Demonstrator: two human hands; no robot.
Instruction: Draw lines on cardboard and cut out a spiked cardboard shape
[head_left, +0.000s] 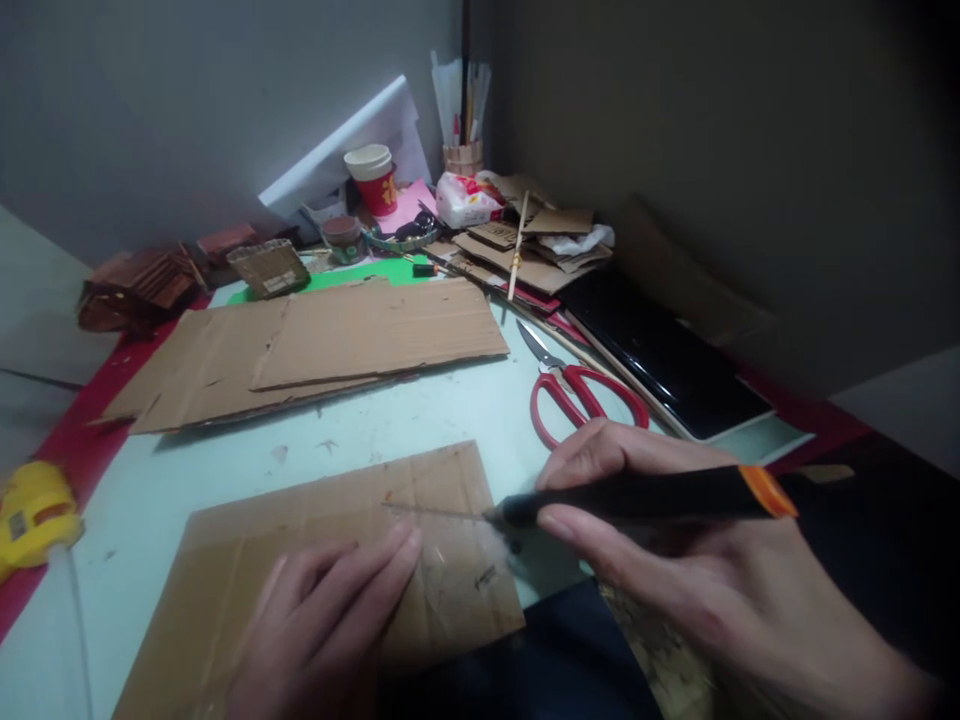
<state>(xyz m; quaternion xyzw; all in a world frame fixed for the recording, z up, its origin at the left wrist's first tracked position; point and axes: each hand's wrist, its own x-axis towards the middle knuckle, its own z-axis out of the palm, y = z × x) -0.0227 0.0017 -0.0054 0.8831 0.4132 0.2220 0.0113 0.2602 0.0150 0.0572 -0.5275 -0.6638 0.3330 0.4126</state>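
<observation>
A flat piece of brown cardboard (300,520) lies at the table's near side, with clear tape and a small printed mark at its right end. My left hand (322,620) rests on it, fingers stretched out and pressing down. My right hand (675,560) grips a craft knife (637,498) with a black handle and an orange end. Its thin blade points left over the cardboard, the tip just above my left fingertips. Whether the blade touches the surface I cannot tell. Red-handled scissors (574,385) lie open just beyond my right hand.
Larger cardboard sheets (360,335) lie across the table's middle. A yellow glue gun (37,515) is at the left edge. Behind stand a red paper cup (375,185) and a holder (463,158) with sticks. Cardboard scraps (517,255) and a glossy black panel (660,350) lie right.
</observation>
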